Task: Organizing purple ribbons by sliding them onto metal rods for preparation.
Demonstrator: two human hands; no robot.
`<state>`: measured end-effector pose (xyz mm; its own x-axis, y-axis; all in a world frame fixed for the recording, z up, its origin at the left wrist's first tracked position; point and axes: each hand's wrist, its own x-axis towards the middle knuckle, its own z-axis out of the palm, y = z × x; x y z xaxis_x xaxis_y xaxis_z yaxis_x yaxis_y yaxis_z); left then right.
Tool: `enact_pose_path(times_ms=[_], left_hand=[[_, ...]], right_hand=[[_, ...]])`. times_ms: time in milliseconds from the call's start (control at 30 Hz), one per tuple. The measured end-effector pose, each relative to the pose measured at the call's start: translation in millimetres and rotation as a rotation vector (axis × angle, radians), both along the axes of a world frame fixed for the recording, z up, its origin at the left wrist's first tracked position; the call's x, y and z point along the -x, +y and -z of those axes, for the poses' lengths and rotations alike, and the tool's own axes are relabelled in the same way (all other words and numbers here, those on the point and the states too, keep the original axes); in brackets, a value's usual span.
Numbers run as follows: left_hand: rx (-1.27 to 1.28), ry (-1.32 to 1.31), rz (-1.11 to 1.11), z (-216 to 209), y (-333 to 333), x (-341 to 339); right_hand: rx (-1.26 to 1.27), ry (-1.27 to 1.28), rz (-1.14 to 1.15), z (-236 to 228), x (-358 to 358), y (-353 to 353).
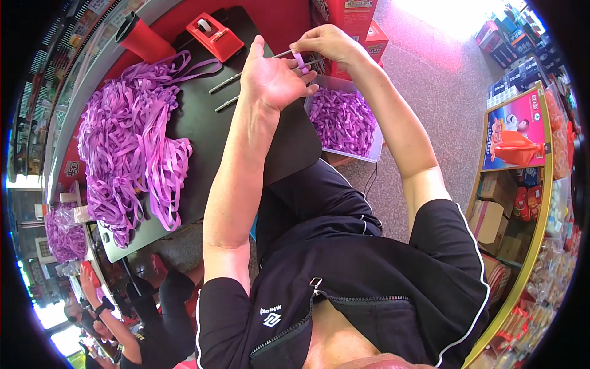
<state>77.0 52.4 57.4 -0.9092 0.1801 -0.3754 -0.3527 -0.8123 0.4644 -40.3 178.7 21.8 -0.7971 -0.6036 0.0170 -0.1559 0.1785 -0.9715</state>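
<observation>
My right hand [329, 46] is closed in a pinch at the top of a short purple ribbon strip [299, 60]. The strip bends around the right-hand part of two thin metal rods [228, 82]. My left hand [273, 80] is turned palm up, thumb stretched away and fingers apart, with its fingertips beside the strip. The rods run behind the left hand, and their left ends show over the dark tabletop [206, 132]. Just below my hands, a clear plastic bin [353, 154] is full of short purple ribbon pieces [344, 120].
A large heap of long purple ribbons [129, 141] covers the table's left side. Behind it stand a red tape dispenser [215, 37] and a red tumbler [144, 40]. Red boxes [353, 21] rise beyond my right hand. Shelves [522, 258] line the right; another person [126, 329] is at lower left.
</observation>
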Motion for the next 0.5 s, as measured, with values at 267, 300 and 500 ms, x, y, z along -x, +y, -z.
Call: enact_pose_path(times_ms=[267, 300, 500], left_hand=[[-0.030, 0.015, -0.002, 3.4, -1.5, -0.1], [-0.037, -0.013, 0.002, 3.3, -1.1, 0.6], [0.045, -0.005, 0.020, 6.2, 0.1, 3.4]], right_hand=[[-0.016, 0.046, 0.025, -7.0, -0.5, 3.9], [0.006, 0.052, 0.042, -3.1, 0.6, 8.5], [0.070, 0.001, 0.052, 6.6, 0.2, 17.6]])
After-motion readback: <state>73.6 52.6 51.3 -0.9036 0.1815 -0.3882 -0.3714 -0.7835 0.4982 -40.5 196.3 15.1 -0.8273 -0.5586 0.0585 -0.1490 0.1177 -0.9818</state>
